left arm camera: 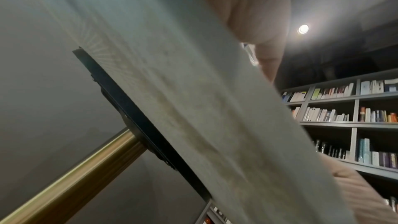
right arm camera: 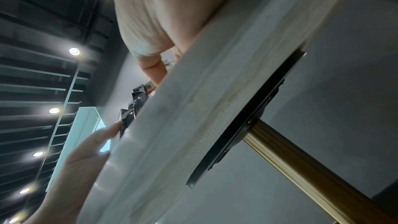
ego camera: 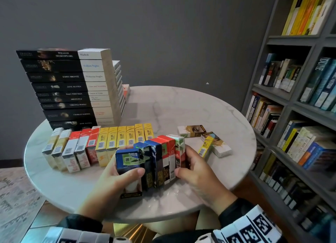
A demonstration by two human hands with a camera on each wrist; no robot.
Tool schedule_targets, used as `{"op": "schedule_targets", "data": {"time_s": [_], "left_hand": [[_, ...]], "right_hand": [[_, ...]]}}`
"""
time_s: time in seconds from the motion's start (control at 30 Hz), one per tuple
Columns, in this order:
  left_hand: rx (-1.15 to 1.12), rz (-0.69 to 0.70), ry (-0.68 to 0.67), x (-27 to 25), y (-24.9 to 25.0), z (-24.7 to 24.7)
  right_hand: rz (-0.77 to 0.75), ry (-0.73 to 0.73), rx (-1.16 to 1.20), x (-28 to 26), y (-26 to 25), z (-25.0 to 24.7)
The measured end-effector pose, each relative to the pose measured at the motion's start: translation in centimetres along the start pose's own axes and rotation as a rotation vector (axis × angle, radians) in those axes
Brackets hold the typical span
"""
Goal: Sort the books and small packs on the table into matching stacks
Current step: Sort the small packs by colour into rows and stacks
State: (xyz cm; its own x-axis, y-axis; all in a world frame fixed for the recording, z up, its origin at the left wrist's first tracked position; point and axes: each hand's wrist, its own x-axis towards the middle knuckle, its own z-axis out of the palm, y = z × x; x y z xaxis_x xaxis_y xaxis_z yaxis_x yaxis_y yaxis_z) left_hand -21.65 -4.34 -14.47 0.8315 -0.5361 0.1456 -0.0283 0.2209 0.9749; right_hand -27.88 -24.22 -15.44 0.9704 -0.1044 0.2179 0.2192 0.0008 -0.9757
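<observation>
Left hand (ego camera: pixel 116 177) grips packs (ego camera: pixel 154 162) — blue, red.

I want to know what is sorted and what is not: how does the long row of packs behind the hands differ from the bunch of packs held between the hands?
The long row stands free on the table, untouched; the held bunch is squeezed between the left hand and the right hand. The row is mostly yellow, red and white-gold; the bunch is blue, red and green. The row is longer. Both hold small packs side by side.
</observation>
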Motion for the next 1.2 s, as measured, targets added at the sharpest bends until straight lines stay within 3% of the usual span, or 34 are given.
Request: {"op": "schedule_targets", "data": {"time_s": [0.2,0.37,0.5,0.6,1.03,1.2], "left_hand": [[0.103,0.124,0.068,0.0,0.2,0.6],[0.338,0.233,0.169,-0.1,-0.3,0.7],[0.645,0.343,0.359,-0.4,-0.7,0.5],[0.771,0.396,0.392,-0.5,-1.0,0.3],[0.764,0.265,0.273,-0.7,-0.5,2.2],[0.612,0.168,0.294,-0.1,-0.9,2.1]], "right_hand": [[-0.007,0.006,-0.04,0.0,0.0,-0.1],[0.027,-0.027,-0.038,-0.2,-0.5,0.0],[0.042,-0.059,-0.02,-0.3,-0.9,0.1],[0.042,-0.028,-0.045,-0.2,-0.6,0.2],[0.018,0.038,-0.096,-0.1,0.0,0.0],[0.019,0.008,0.075,-0.1,-0.1,-0.3]]}}
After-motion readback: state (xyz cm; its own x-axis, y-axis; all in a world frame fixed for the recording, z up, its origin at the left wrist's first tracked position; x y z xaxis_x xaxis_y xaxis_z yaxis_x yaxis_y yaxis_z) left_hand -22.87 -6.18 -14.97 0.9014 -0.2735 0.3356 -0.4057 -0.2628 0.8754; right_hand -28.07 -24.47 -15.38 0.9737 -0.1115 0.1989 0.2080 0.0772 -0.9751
